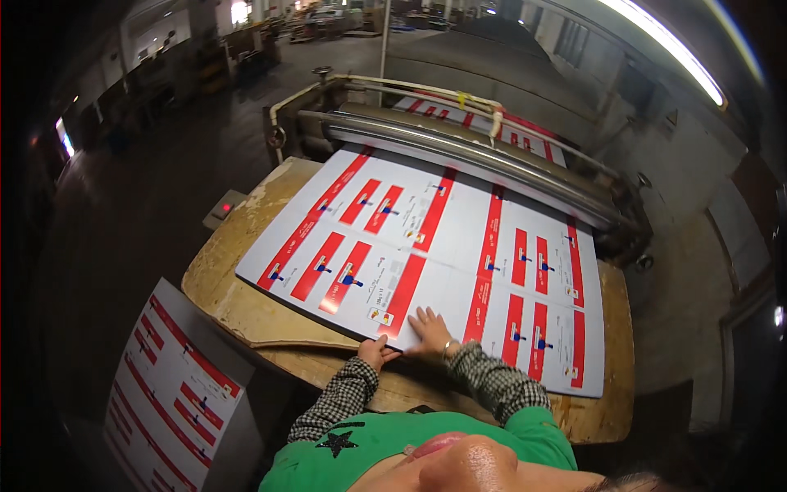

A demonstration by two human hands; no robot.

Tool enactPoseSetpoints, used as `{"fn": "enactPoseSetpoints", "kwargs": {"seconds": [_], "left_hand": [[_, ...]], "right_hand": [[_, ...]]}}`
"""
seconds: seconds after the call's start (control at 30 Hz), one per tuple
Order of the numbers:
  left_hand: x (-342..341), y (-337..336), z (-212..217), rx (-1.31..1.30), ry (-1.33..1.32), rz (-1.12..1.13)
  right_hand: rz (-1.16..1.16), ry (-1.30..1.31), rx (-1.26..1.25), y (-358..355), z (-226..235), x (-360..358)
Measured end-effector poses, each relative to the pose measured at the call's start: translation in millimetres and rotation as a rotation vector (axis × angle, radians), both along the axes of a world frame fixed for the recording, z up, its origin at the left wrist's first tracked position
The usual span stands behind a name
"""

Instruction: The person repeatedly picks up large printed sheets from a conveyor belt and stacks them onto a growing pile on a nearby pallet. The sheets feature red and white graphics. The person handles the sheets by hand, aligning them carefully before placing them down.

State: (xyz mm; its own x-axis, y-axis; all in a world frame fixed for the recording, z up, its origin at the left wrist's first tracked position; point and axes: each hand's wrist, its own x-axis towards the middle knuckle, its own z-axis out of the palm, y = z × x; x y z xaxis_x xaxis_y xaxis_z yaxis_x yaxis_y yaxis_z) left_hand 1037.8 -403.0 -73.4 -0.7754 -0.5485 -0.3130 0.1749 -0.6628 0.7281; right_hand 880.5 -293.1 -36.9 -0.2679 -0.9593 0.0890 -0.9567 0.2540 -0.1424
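A large white printed sheet (447,287) with red bands and small blue pictures lies on a worn wooden table (238,307). Its far edge reaches the metal rollers (467,152) of a machine. At the sheet's near edge, my left hand (376,353) is closed on the border, thumb side up; the undersides of its fingers are hidden. Just to the right, my right hand (430,331) rests flat on the sheet with its fingers spread. Beyond the rollers shows another red-and-white printed area (525,135), partly hidden by the pipes.
Lower left, a stack of similar printed sheets (168,394) stands below table height. A small box with a red light (223,209) sits at the table's left edge. Handwheels (277,137) and pale pipes (385,84) frame the machine. A dim workshop floor (123,213) stretches left.
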Motion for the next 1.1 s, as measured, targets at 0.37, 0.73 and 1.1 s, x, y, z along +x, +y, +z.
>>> {"fn": "enactPoseSetpoints", "kwargs": {"seconds": [0.37, 0.73, 1.1], "left_hand": [[15.0, -0.2, -15.6, 0.089, -0.078, -0.020], [-6.7, -4.4, -27.7, -0.023, -0.162, 0.103], [-14.7, -3.1, -14.7, 0.030, -0.085, -0.042]], "right_hand": [[0.216, -0.489, -0.152, 23.4, 44.1, -18.9], [0.254, -0.414, -0.147, 25.3, -9.0, -10.6], [-0.033, -0.255, -0.050, -24.7, -4.0, -53.0]]}}
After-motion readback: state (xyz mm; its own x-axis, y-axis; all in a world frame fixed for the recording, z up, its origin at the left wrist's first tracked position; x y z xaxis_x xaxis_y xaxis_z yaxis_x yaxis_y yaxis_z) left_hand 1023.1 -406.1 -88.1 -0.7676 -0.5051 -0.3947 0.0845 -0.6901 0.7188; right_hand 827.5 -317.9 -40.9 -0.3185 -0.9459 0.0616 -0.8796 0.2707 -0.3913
